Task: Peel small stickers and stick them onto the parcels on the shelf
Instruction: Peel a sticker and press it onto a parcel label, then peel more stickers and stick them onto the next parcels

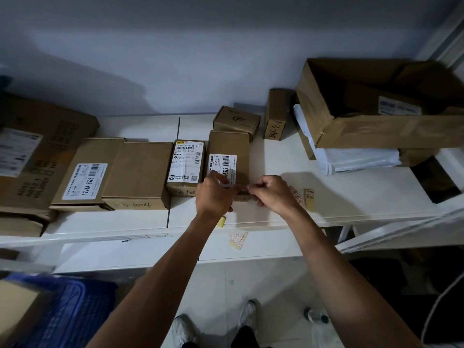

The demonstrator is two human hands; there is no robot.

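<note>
Two hands, the left hand [213, 194] and the right hand [273, 194], pinch one small strip [242, 188] at the middle parcel [228, 144]. Left of it are four parcels [140, 172], behind it two small boxes [236, 121], and right of it one open carton [376, 131]. Near it lie three yellow sticker sheets [310, 198]. Below it are one blue crate [75, 310] and two shoes [183, 330].

A white shelf [276, 156] crosses mid-frame. From the left it carries a big carton [37, 151], a flat labelled box [85, 179], a plain box [140, 172] and two labelled parcels [185, 164], side by side. Behind stand a small box [236, 120] and an upright box [275, 114]. At right, a white bag [351, 159] lies under an open carton [376, 129]. Sticker strips [309, 197] lie right of centre
</note>
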